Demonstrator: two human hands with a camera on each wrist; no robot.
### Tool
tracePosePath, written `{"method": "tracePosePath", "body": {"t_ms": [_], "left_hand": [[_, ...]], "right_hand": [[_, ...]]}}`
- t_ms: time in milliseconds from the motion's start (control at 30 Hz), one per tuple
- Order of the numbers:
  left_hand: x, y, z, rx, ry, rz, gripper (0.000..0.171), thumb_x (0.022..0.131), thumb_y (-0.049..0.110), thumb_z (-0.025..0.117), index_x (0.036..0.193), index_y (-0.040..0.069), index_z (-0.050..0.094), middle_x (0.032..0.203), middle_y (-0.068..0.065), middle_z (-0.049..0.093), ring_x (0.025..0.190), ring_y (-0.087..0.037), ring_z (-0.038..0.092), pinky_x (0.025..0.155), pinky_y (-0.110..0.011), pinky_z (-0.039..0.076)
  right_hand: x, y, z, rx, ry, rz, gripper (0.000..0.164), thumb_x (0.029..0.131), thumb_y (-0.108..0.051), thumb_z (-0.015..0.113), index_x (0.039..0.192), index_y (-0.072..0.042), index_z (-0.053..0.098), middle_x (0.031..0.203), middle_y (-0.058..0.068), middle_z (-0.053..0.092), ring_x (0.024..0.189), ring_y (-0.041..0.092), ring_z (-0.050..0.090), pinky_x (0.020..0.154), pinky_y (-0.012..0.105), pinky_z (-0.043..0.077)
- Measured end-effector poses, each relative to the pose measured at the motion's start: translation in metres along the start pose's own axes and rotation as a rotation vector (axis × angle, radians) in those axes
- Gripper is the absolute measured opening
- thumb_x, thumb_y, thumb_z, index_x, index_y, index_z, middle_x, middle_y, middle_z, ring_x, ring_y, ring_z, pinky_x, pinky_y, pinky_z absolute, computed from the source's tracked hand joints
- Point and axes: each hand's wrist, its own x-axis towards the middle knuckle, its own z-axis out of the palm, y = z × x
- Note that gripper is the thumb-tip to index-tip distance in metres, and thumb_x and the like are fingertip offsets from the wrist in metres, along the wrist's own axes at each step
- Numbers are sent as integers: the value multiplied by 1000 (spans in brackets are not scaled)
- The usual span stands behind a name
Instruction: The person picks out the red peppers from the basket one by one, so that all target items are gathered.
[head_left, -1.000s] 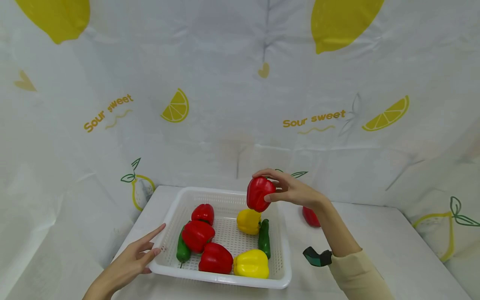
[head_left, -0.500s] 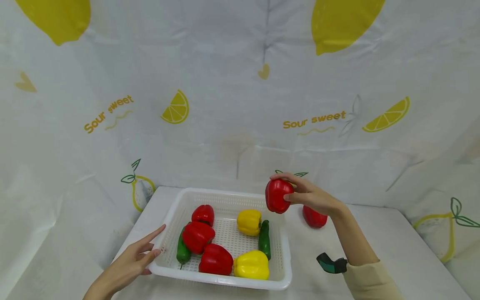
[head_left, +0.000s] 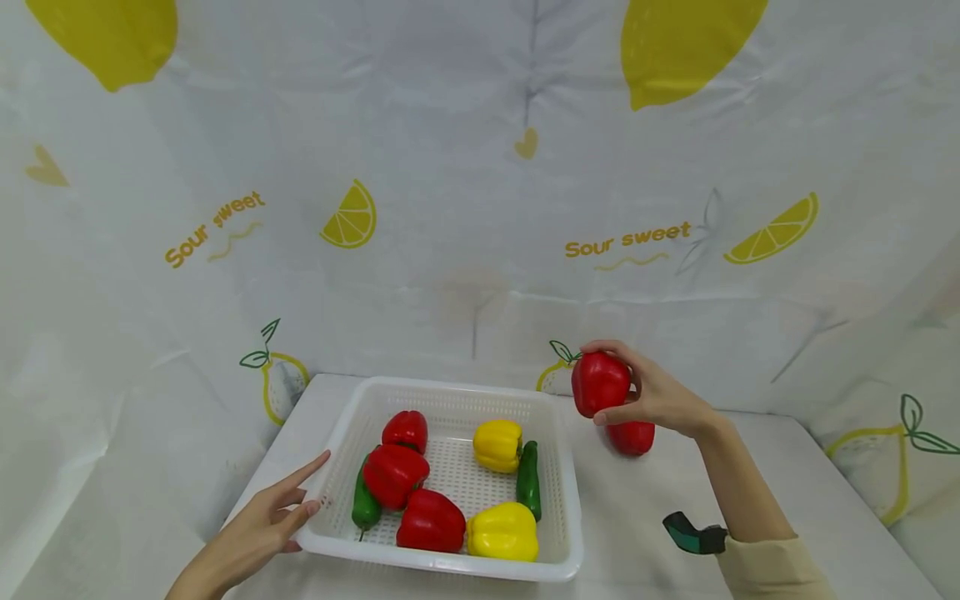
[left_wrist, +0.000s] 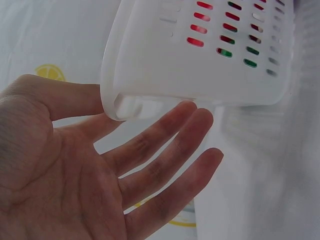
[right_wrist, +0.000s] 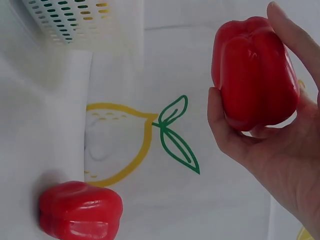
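Note:
My right hand [head_left: 660, 398] grips a red bell pepper [head_left: 600, 382] in the air, right of the white basket [head_left: 442, 564]. Thumb and fingers sit on opposite sides of the pepper in the right wrist view. Behind that hand in the head view, a second red bell pepper [head_left: 632, 439] lies on the table. My left hand [head_left: 251, 533] is at the basket's left rim, its fingers fairly straight and touching the outside near the corner. Inside the basket are several red bell peppers [head_left: 431, 521], two yellow bell peppers [head_left: 502, 531] and two long green peppers [head_left: 528, 481].
The basket stands on a white-covered table [head_left: 637, 517]. A white curtain [head_left: 450, 250] printed with lemons hangs behind the table and at its sides. A black and green device [head_left: 693, 535] is strapped at my right wrist.
My right hand has carried the red bell pepper rightward, from over the basket to beyond its right rim. The left hand and the basket have stayed in place.

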Motion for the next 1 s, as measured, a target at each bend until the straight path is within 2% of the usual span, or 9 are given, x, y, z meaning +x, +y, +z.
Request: {"method": "tracePosePath", "body": {"t_ms": [167,367,600,833,933,1000], "left_hand": [[0,0,0,-6,-6,0,74,113,25,57,174,10,19,140,-29,63,118,-32,69,81,-41,67],[0,1,1,1,-3,-10,75,112,27,59,175,14,20,139,-25,64,115,-24,70,80,-37,66],[1,1,1,21,16,11,74,112,25,60,174,13,23,146,-33,58,116,-29,69,79,-38,67],[1,1,1,8,17,6,74,112,26,60,174,11,23,144,-30,60,117,-28,70,79,-39,67],[0,1,1,2,16,3,75,111,26,61,174,12,23,142,-30,61,118,-31,69,79,-41,67],[0,0,1,-5,17,6,75,111,25,61,174,11,23,143,-31,61,120,-33,69,79,-42,67]], "right_hand": [[-9,3,-9,-27,34,12,89,82,-19,91,157,-19,43,152,14,51,137,40,48,85,37,67],[-24,8,-22,-48,85,52,93,82,-20,89,160,-20,39,151,13,51,134,35,49,83,36,66],[-42,23,-35,-61,112,91,95,84,-19,89,163,-21,36,151,14,49,128,14,53,82,35,67],[-57,46,-46,-67,131,121,95,86,-17,88,163,-22,34,147,1,48,125,3,52,84,34,67],[-62,55,-49,-55,131,148,96,86,-17,88,164,-21,32,149,5,47,126,5,52,84,35,67],[-65,62,-51,-50,133,174,99,85,-17,90,164,-18,31,152,12,46,128,13,52,83,35,67]]}}
